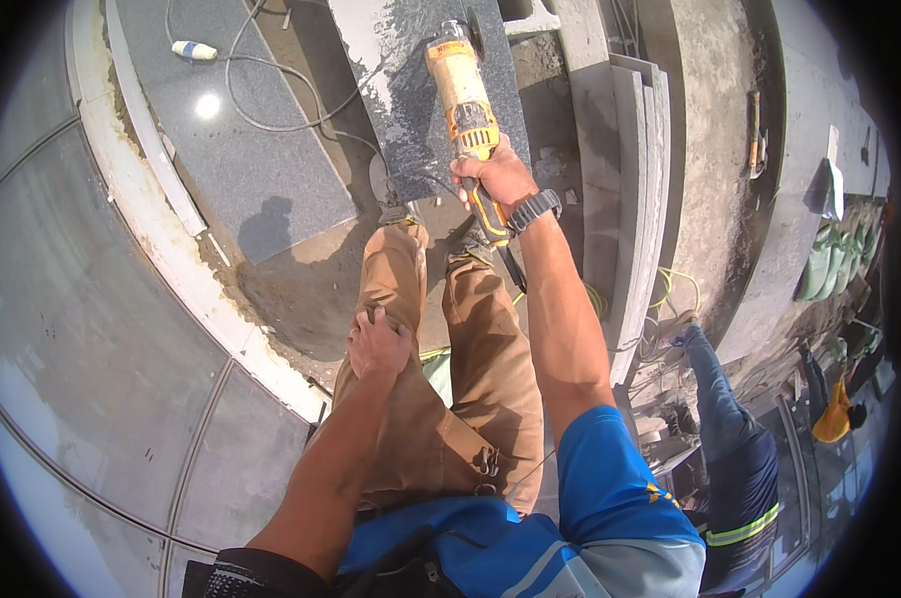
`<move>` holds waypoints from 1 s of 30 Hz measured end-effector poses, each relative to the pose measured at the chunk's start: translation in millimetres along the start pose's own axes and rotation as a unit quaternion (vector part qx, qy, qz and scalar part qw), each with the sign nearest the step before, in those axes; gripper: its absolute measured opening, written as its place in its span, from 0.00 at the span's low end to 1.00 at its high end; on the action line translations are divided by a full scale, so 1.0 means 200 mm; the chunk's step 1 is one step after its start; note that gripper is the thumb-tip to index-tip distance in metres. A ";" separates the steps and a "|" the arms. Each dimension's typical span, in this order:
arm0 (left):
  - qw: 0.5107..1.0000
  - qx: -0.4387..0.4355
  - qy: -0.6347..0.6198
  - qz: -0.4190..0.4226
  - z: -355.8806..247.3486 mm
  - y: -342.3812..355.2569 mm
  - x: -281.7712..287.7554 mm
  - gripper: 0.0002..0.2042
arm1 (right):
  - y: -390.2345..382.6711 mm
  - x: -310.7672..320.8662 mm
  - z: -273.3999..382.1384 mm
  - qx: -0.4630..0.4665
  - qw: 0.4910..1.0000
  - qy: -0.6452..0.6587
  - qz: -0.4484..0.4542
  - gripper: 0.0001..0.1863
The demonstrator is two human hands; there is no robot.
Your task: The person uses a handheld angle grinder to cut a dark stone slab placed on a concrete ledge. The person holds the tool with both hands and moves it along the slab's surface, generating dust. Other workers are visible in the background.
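In my right hand [497, 177] is a yellow and black angle grinder [462, 95], gripped by its rear handle. Its dark disc [474, 34] stands on edge over a grey stone slab [421, 149] that has whitish dust patches. Whether the disc touches the stone or spins, I cannot tell. A dark watch [534, 210] is on my right wrist. My left hand [379, 344] rests on the knee of my brown trousers [411, 439], with its fingers laid over the cloth and no tool in it.
A grey cable with a white-blue plug [193, 50] loops over another stone slab [241, 130] at left. Long stacked slabs [630, 199] stand to the right. Beyond them are green bags [837, 263] and a person in dark clothes with a reflective band [742, 528].
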State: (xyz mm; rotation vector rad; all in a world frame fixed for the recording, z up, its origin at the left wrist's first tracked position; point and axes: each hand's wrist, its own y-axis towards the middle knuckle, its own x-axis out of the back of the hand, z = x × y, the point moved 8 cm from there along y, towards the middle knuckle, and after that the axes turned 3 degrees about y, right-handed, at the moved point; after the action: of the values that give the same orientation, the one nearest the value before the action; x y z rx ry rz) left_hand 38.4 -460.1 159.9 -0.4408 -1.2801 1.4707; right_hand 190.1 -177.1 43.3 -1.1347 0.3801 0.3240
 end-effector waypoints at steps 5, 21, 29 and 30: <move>1.000 -0.002 0.002 -0.011 0.00 0.00 -0.01 0.31 | 0.02 -0.03 0.05 0.003 1.000 0.008 0.005 0.30; 0.999 -0.013 -0.022 -0.031 0.01 0.01 -0.03 0.29 | 0.23 -0.06 0.18 0.018 0.999 -0.012 0.034 0.17; 0.999 -0.012 -0.022 -0.022 0.02 0.00 -0.02 0.30 | 0.12 -0.03 0.11 0.013 1.000 -0.017 0.004 0.21; 1.000 -0.010 -0.020 -0.019 0.02 0.00 -0.03 0.30 | 0.11 -0.03 0.10 0.012 1.000 -0.018 0.008 0.22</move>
State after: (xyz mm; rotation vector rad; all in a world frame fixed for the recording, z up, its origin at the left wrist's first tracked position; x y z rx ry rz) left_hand 37.5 -466.5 158.9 -0.3988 -1.3282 1.4423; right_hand 178.0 -150.9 35.8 -1.1011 0.3610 0.3535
